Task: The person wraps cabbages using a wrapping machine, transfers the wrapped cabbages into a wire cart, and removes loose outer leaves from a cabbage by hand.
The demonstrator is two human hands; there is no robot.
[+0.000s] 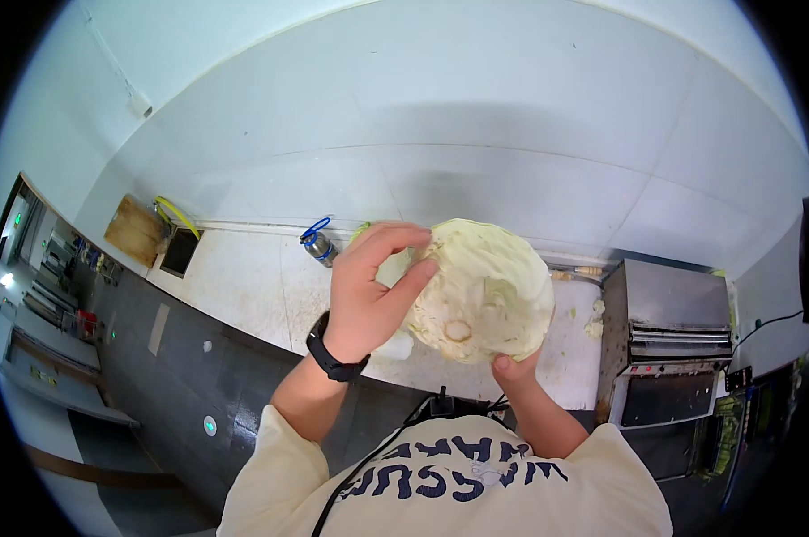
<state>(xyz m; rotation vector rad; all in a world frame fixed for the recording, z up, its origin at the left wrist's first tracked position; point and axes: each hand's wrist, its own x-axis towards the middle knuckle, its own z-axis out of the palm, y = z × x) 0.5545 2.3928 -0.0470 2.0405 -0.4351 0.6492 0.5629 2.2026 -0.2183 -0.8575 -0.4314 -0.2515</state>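
A large pale green cabbage [503, 286] is held up over the white counter, its round brown stem end turned toward me. My right hand [517, 365] supports it from below at the lower right, thumb on the near side and the other fingers hidden behind. At the cabbage's upper left edge is my left hand [377, 282], a black watch [333, 351] on its wrist. Its thumb and fingertips curl against the outer leaves there, with a small gap between them. Whether a single leaf is pinched cannot be made out.
On the white counter [252, 268] stands a steel bottle [319, 248] with a blue loop. Leaf scraps [594, 319] and a wooden-handled tool [587, 270] lie at right, beside a metal oven [673, 313]. A sink [180, 251], yellow hose [179, 215] and wooden board [134, 230] are far left.
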